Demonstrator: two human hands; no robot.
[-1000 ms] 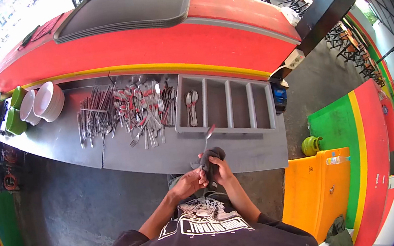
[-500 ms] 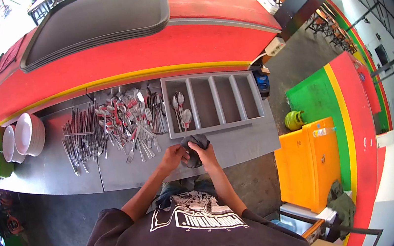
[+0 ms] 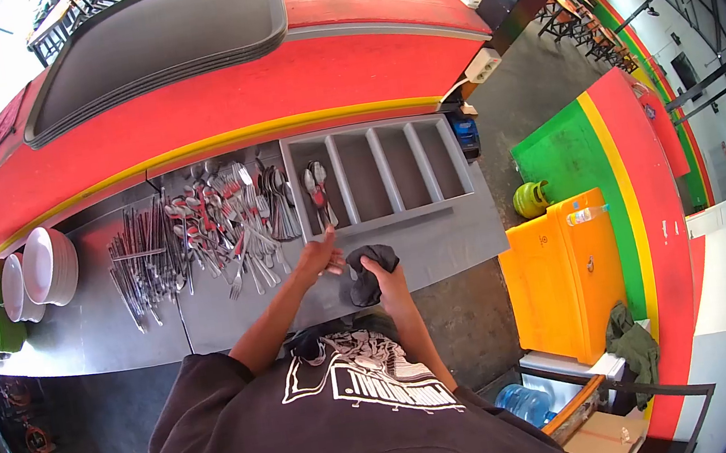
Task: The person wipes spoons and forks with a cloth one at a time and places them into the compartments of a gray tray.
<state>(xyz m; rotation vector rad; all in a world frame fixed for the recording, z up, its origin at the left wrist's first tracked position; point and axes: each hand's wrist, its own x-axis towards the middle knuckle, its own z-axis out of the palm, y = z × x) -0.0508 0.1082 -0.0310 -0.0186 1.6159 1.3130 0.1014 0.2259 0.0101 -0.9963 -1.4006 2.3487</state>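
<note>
My left hand point(image 3: 321, 256) is at the front rim of a grey cutlery tray point(image 3: 408, 218), its fingers apart and one fingertip reaching the handle ends of the spoons point(image 3: 318, 182). These spoons lie together in the tray's leftmost compartment, bowls pointing away from me. Whether that fingertip touches a handle is hard to see. A bunched dark cloth point(image 3: 369, 282) is gripped in my right hand point(image 3: 391, 280), just in front of the tray. Left of the tray, a heap of loose spoons and forks point(image 3: 229, 221) covers part of the metal counter point(image 3: 229, 322).
Further left lie several thin metal utensils point(image 3: 142, 255), then stacked white bowls point(image 3: 52, 266) and green bowls point(image 3: 5, 327). Behind the counter rises a red ledge point(image 3: 209, 100) bearing stacked dark serving trays point(image 3: 154, 34). To the right stands an orange box point(image 3: 558, 283).
The spoon that was in the cloth now lies with the others in the left compartment. My left hand has moved away from the cloth towards the tray; the right keeps the cloth.
</note>
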